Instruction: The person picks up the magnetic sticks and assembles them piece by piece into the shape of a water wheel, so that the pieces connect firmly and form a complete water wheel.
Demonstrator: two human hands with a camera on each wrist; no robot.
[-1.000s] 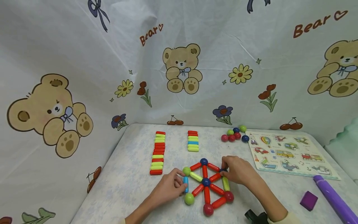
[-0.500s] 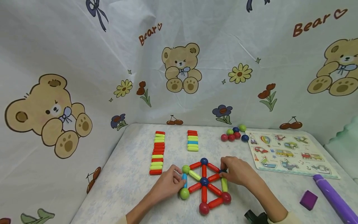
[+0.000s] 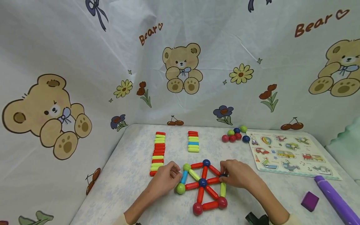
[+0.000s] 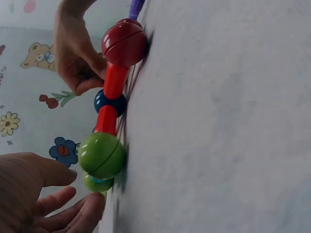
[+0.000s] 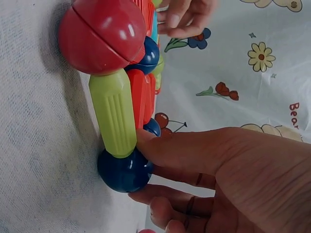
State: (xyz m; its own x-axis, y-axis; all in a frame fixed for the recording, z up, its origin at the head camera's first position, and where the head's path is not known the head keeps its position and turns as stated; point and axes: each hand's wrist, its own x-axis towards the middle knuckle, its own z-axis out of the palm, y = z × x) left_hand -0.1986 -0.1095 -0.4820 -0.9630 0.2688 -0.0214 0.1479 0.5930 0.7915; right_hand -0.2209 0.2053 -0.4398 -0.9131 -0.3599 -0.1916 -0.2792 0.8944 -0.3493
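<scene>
A flat wheel of magnetic rods and balls lies on the table, with red and yellow-green rods meeting at a blue centre ball (image 3: 202, 182). On its left side, a light-blue rod (image 3: 184, 177) joins two green balls, the nearer one (image 3: 180, 188) larger in view. My left hand (image 3: 164, 179) is just left of that rod; in the left wrist view its thumb and fingers are spread, holding nothing. With my right hand (image 3: 237, 175) I pinch the wheel's right-hand blue ball (image 5: 124, 170) between thumb and fingers. A yellow-green rod (image 5: 112, 114) runs from it to a red ball (image 5: 102, 36).
Two columns of loose rods, one long (image 3: 159, 150) and one short (image 3: 193, 143), lie behind. Several loose balls (image 3: 232, 138) sit beside a picture puzzle board (image 3: 292, 153). At right are a purple cube (image 3: 310, 201), a purple tube (image 3: 336, 198) and a dark object (image 3: 257, 218).
The wheel has turned clockwise, its near red ball and near green ball shifting left. The light-blue rod now meets both green balls. My left hand has come away from it; my right keeps its pinch.
</scene>
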